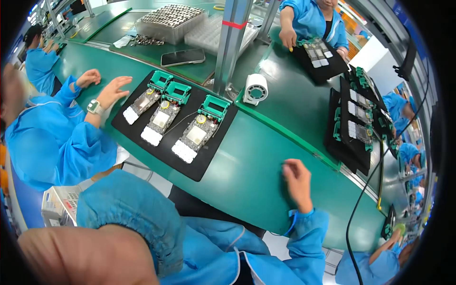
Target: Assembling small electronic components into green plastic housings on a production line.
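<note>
My right hand point(298, 184) hovers over the green bench top point(247, 161), its fingers loosely bent and nothing visible in them; a blue strap circles the wrist. My left hand point(90, 256) is raised very close at the lower left, large and blurred, so its fingers cannot be made out. Ahead of me lies a black mat point(183, 167) bearing three circuit boards, each with a green plastic frame at its far end. Nearest to my right hand is the right-hand circuit board point(195, 135); a thin wire runs between it and the middle circuit board point(161, 118).
At the left, a co-worker's hands point(111, 90) are near the mat's edge. Beyond stand a metal post point(230, 52), a small white fan point(256, 89), a phone point(183, 57) and a tray of parts point(171, 21). Across the bench, another person holds a black mat point(318, 61). A black cable point(354, 213) hangs at right.
</note>
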The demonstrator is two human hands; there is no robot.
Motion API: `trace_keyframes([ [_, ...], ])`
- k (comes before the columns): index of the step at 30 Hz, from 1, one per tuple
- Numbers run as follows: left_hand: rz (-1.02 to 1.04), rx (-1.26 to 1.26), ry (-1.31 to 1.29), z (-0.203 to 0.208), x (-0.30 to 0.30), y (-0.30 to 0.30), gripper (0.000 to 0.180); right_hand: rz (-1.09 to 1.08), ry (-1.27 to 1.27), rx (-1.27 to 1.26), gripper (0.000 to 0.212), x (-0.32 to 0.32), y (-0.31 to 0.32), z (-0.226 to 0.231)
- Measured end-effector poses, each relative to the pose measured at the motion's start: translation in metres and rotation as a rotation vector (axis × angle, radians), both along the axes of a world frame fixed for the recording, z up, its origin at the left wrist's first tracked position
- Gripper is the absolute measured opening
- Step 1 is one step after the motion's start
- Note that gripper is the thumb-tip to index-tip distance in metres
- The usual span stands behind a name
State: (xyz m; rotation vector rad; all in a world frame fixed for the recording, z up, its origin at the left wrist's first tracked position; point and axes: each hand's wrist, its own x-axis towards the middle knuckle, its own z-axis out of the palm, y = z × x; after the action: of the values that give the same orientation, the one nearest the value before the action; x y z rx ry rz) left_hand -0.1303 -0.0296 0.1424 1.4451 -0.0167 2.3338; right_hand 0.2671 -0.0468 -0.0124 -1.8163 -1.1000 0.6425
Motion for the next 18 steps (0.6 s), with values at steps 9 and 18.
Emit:
trace_keyframes([
  [9,0.127,0.013,0.073,0.070,0.021,0.065,0.008,-0.003,0.966,-0.020,0.068,-0.181,0.090,0.057],
  [18,0.654,-0.523,1.096,-0.073,-0.026,0.241,0.015,-0.042,0.704,0.009,0.057,-0.184,0.113,0.046],
])
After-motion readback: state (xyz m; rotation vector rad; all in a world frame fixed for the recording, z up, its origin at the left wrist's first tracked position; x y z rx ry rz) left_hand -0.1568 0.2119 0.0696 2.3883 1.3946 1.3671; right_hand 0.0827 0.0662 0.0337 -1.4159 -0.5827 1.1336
